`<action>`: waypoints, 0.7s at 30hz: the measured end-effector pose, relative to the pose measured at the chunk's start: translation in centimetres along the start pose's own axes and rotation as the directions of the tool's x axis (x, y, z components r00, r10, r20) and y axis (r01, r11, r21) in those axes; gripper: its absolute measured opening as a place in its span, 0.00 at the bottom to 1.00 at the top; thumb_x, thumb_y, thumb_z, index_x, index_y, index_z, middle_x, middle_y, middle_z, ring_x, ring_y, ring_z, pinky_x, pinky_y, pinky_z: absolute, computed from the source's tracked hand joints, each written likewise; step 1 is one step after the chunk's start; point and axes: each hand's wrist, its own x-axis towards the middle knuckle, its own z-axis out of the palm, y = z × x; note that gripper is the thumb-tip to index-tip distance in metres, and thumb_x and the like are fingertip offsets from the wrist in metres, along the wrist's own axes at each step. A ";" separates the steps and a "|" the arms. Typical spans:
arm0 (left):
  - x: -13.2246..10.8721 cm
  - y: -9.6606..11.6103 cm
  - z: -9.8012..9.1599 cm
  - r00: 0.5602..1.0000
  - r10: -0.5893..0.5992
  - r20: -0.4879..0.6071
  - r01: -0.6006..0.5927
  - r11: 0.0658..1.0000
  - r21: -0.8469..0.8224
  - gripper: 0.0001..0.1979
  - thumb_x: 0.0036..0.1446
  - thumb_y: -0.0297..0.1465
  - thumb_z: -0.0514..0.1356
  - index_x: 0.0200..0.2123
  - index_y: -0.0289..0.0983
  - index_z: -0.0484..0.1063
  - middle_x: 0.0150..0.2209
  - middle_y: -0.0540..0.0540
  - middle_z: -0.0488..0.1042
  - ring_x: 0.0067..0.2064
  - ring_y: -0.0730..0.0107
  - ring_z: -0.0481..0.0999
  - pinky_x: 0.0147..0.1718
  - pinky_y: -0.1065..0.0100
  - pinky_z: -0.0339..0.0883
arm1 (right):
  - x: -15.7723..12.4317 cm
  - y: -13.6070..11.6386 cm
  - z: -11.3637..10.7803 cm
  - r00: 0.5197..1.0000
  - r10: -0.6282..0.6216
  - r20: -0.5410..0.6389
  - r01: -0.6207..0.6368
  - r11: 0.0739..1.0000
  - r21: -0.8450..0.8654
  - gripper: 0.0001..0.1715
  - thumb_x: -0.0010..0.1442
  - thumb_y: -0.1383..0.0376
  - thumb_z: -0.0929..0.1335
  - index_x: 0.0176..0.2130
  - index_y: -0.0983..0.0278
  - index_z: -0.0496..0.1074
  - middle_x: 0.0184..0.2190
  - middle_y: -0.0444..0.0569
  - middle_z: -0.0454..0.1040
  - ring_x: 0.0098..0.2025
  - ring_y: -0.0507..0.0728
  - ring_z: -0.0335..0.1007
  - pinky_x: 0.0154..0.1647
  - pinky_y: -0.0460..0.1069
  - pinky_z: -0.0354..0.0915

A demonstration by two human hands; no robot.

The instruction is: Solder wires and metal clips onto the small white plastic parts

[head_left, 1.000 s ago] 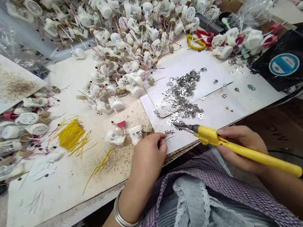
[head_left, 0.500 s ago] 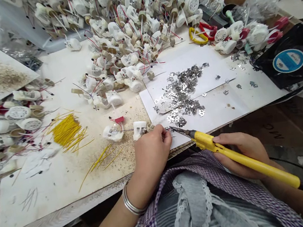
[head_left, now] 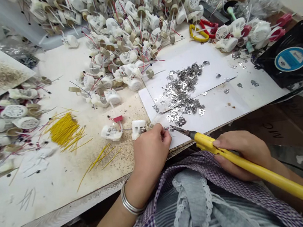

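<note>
head view: the left hand (head_left: 149,148) is curled at the near edge of the white sheet (head_left: 219,108), fingertips pinching a tiny metal tab (head_left: 167,129). the right hand (head_left: 245,150) grips a yellow soldering iron (head_left: 250,167). its long axis runs from near right to far left, and the tip sits just right of the tab. the pile of metal bits (head_left: 182,90) lies just beyond.

Pale, scuffed workbench (head_left: 56,67), crowded. Back centre: big heap of white plastic housings with red and black wires (head_left: 133,29). Front right: overlapping white paper sheets (head_left: 219,107) with a pile of small silvery metal stampings (head_left: 182,90) on them. Left of centre: bundle of short yellow wires (head_left: 64,130), with loose ones nearer the front edge. Two single white housings (head_left: 111,132) lie on sandy grit. Far left: row of white and red parts (head_left: 7,120). Far right: black square fan with a blue round label (head_left: 291,58). Red and yellow handle loops (head_left: 202,32) lie beside the heap.
</note>
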 end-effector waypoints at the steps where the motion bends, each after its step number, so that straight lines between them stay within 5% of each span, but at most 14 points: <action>1: 0.0 0.0 0.0 1.000 0.000 0.002 0.000 1.000 -0.002 0.09 0.59 0.34 0.56 0.29 0.39 0.72 0.26 0.49 0.77 0.27 0.68 0.74 0.26 0.69 0.55 | 0.0 -0.1 -0.1 0.999 0.013 -0.037 -0.013 1.000 -0.009 0.27 0.55 0.70 0.69 0.54 0.58 0.66 0.31 0.45 0.78 0.28 0.57 0.76 0.28 0.50 0.74; 11: -0.5 -0.4 0.1 0.997 0.059 -0.044 -0.060 0.998 -0.027 0.09 0.60 0.34 0.57 0.28 0.38 0.71 0.27 0.48 0.78 0.28 0.67 0.75 0.25 0.69 0.57 | -0.8 0.1 0.4 0.981 0.122 -0.148 -0.134 0.988 -0.081 0.24 0.54 0.66 0.71 0.51 0.54 0.69 0.33 0.46 0.79 0.30 0.59 0.77 0.29 0.53 0.76; 17: -4.0 -2.9 -0.2 0.939 0.275 -0.207 -0.314 0.930 -0.191 0.10 0.62 0.28 0.54 0.44 0.38 0.73 0.33 0.48 0.79 0.32 0.70 0.77 0.31 0.70 0.67 | -1.4 0.8 2.0 0.944 0.271 -0.188 -0.247 0.958 0.144 0.24 0.55 0.68 0.72 0.51 0.57 0.69 0.37 0.49 0.78 0.31 0.57 0.77 0.29 0.51 0.74; 21: -6.6 -4.8 -1.3 0.950 0.221 -0.223 -0.296 0.868 -0.399 0.10 0.62 0.26 0.54 0.42 0.40 0.75 0.36 0.49 0.78 0.37 0.73 0.77 0.38 0.73 0.70 | 2.1 0.5 3.6 0.962 0.266 -0.056 -0.229 0.903 0.363 0.19 0.62 0.66 0.67 0.53 0.56 0.67 0.35 0.48 0.78 0.36 0.58 0.77 0.38 0.54 0.75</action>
